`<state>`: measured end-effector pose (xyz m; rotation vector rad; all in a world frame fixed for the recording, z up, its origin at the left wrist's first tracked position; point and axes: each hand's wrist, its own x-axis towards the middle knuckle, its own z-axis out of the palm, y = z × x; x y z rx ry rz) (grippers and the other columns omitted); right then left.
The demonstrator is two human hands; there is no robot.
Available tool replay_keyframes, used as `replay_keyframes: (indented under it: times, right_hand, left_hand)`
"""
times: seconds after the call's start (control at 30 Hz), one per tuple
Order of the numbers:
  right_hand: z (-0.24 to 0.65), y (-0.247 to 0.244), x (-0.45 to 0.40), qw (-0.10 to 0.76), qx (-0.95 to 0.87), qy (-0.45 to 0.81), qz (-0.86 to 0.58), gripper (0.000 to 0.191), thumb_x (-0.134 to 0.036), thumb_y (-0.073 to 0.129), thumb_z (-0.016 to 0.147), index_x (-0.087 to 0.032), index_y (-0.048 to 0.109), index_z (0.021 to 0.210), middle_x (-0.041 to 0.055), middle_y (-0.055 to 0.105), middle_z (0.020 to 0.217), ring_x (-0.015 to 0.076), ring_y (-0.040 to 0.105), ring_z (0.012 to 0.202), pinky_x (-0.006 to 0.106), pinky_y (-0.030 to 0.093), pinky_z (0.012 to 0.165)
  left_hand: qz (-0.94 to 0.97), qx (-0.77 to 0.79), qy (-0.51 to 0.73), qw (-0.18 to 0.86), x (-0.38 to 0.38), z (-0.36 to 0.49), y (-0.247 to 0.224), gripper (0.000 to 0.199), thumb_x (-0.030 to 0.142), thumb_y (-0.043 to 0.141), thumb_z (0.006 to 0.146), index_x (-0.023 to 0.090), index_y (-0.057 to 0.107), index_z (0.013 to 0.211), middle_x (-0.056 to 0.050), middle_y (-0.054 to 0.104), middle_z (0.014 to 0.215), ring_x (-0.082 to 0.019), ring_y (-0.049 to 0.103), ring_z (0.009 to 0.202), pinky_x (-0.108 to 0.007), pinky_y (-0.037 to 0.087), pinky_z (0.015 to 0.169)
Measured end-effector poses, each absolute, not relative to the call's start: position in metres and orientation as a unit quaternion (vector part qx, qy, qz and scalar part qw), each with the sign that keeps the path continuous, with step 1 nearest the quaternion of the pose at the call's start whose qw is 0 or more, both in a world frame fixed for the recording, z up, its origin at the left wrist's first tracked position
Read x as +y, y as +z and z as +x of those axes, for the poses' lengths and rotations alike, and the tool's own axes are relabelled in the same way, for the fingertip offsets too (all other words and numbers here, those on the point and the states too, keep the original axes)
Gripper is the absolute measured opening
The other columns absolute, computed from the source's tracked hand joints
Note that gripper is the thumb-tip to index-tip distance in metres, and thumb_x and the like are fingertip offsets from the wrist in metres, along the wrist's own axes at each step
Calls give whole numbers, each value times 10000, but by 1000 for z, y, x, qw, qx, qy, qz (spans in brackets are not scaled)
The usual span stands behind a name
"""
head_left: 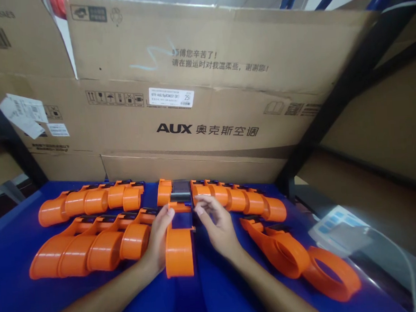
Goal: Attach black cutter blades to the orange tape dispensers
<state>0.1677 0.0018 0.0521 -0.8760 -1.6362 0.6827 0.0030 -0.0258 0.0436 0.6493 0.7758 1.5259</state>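
In the middle, an orange tape dispenser (pixel 179 253) is in front of me, its round body toward me and its narrower end pointing away. My left hand (pixel 160 240) is closed on its left side, the thumb lying against the narrow end. Right of that end is my right hand (pixel 218 226), fingers curled and thumb and fingertips close together; what they pinch, if anything, is too small to make out. Just beyond the hands lies a dark grey block (pixel 181 189), between another orange dispenser (pixel 164 192) and the row on the right.
Several orange dispensers (pixel 104 251) stand in rows on the left of the blue surface (pixel 132 299). More dispensers (pixel 256 203) line the back right, and others (pixel 332 273) lie tilted nearer. A cardboard wall (pixel 204 108) closes the back. A white-and-blue object (pixel 337 230) with a cable sits right.
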Motion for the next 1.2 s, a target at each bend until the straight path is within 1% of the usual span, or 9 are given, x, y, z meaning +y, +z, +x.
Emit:
replay_keyframes:
  times: [0.1, 0.2, 0.3, 0.4, 0.6, 0.77, 1.0, 1.1, 1.2]
  right_hand:
    - [166, 51, 1, 515, -667, 408, -351, 274, -427, 617, 940, -206, 639, 1101, 23, 625, 820, 181, 608, 742, 314, 519, 712]
    - [164, 48, -1, 512, -647, 451, -340, 306, -428, 688, 886, -209, 634, 1093, -12, 594, 731, 147, 577, 640, 275, 510, 621]
    - [161, 45, -2, 504, -621, 475, -366, 335, -429, 708, 861, -212, 611, 1098, -38, 578, 671, 109, 514, 502, 228, 453, 474]
    - [157, 44, -2, 503, -599, 483, -394, 298, -424, 718, 835, -208, 613, 1011, -52, 565, 644, 91, 478, 432, 213, 435, 406]
    - [157, 51, -3, 486, -597, 493, -405, 168, -331, 670, 813, -200, 602, 894, -72, 554, 597, 91, 505, 404, 216, 471, 410]
    - [157, 50, -5, 432, -623, 506, -412, 49, -245, 536, 813, -208, 551, 785, -87, 511, 525, 88, 483, 355, 192, 408, 367]
    - [154, 51, -10, 441, -628, 472, -434, 138, -192, 495, 780, -227, 447, 655, -89, 463, 499, 86, 463, 367, 187, 364, 383]
    - [155, 52, -10, 438, -633, 462, -440, 164, -208, 486, 816, -227, 460, 655, -78, 473, 489, 99, 460, 379, 198, 352, 393]
    - [157, 50, -7, 441, -650, 437, -438, 191, -209, 473, 841, -214, 511, 654, -53, 513, 519, 114, 490, 441, 210, 370, 445]
  left_hand:
    - [316, 341, 646, 605, -33, 3, 51, 348, 468, 806, 752, 197, 752, 963, -43, 769, 948, -248, 710, 916, -328, 552, 830]
    - [342, 344, 649, 586, -32, 2, 53, 336, 467, 800, 757, 190, 751, 941, -40, 763, 933, -247, 699, 934, -315, 542, 836]
    - [354, 341, 657, 571, -24, 1, 45, 373, 448, 806, 755, 206, 734, 1031, -41, 759, 1024, -242, 679, 1028, -308, 516, 903]
    - [370, 348, 656, 558, -17, 1, 33, 434, 445, 801, 764, 221, 702, 1122, -47, 745, 1086, -233, 667, 1050, -310, 497, 930]
    - [396, 377, 647, 532, -14, 0, 24, 458, 440, 785, 796, 199, 680, 1171, -66, 730, 1101, -238, 668, 1031, -305, 489, 904]
    - [392, 382, 644, 534, -16, 0, 27, 454, 430, 783, 797, 200, 694, 1178, -78, 736, 1144, -242, 663, 1067, -309, 487, 929]
    - [380, 378, 637, 554, -15, -2, 32, 462, 404, 841, 721, 183, 735, 1113, -91, 762, 1099, -261, 686, 1050, -320, 507, 913]
    - [389, 379, 631, 554, -15, -2, 34, 435, 412, 819, 751, 175, 735, 1106, -83, 762, 1041, -252, 683, 1023, -314, 508, 901]
    - [387, 377, 626, 563, -18, -1, 37, 381, 419, 813, 760, 170, 747, 1041, -55, 751, 939, -208, 680, 894, -265, 515, 797]
